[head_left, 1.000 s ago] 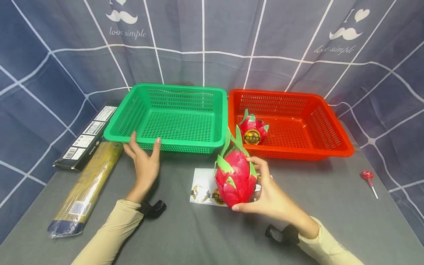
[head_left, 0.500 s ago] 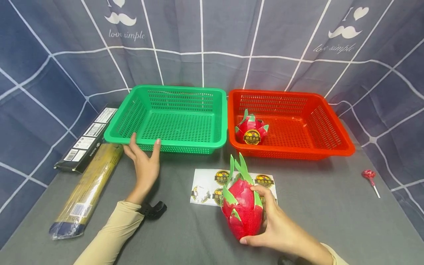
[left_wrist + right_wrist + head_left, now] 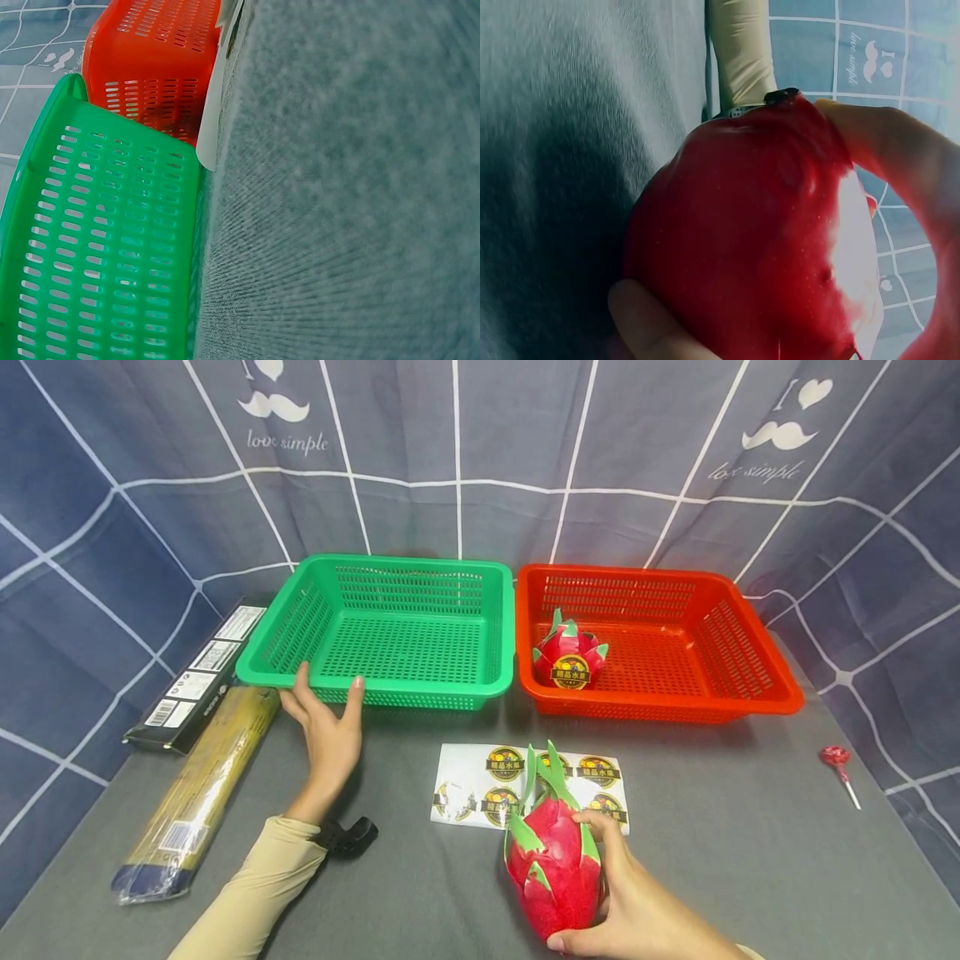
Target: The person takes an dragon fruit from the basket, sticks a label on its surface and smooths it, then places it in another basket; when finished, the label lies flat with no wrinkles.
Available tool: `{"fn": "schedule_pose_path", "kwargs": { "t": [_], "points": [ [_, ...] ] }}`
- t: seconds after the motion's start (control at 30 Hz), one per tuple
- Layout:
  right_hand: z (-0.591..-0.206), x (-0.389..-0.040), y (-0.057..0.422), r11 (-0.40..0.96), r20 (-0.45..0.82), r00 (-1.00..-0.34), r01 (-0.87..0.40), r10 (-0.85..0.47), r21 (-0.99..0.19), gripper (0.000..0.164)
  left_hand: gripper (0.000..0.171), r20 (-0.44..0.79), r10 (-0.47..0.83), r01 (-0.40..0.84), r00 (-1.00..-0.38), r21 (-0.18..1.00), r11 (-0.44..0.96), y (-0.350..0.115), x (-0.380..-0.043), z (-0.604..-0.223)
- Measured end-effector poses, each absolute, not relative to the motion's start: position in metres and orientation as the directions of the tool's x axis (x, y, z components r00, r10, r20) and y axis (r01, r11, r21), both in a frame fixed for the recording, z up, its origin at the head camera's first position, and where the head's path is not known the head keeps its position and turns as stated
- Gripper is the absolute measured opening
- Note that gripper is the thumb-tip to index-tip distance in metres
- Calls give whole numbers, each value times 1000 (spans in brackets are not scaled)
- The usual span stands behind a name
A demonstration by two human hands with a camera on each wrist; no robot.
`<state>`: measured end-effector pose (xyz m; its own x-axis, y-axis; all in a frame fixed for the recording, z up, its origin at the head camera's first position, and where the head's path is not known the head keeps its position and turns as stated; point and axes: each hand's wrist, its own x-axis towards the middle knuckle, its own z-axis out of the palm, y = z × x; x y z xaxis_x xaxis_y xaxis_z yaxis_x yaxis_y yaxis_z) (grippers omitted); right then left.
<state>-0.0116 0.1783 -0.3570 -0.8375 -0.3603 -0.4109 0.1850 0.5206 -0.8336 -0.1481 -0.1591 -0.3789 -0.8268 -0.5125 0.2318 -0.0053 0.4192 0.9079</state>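
Apart: nearer dragon fruit (image 3: 555, 868), red rim (image 3: 667, 702)

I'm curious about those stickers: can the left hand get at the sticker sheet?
Probably yes: the left hand is near, and nothing stands between it and the left end of the sticker sheet.
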Motion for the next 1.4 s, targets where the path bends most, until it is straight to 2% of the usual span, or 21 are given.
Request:
{"fn": "schedule_pose_path", "kwargs": {
  "t": [0.4, 0.63, 0.87, 1.03, 1.13, 1.27, 1.4],
  "points": [
    [-357, -5, 182, 508, -485, -793, 264, -370, -820, 100, 77, 243, -512, 1, -824, 904, 427, -160, -148, -380],
    [-350, -7, 186, 585, -480, -779, 184, -403, -790, 99, 77, 237, -508, 1, -828, 906, 423, -159, -148, -380],
    [-351, -8, 187, 657, -339, -854, -4, -395, -754, 88, 78, 228, -510, -9, -830, 907, 421, -160, -148, -379],
    [-353, -9, 185, 653, -256, -904, -32, -342, -757, 81, 78, 236, -507, 1, -829, 907, 421, -160, -149, -380],
    [-358, -9, 184, 664, -169, -930, -99, -327, -741, 79, 77, 236, -505, 2, -830, 907, 420, -160, -149, -380],
    [-365, -9, 184, 672, -14, -944, -224, -329, -706, 78, 77, 234, -504, 0, -831, 907, 421, -160, -149, -380],
    [-368, -9, 186, 659, 83, -936, -302, -342, -689, 79, 77, 236, -502, 3, -832, 907, 421, -160, -149, -380]
  ]
}}
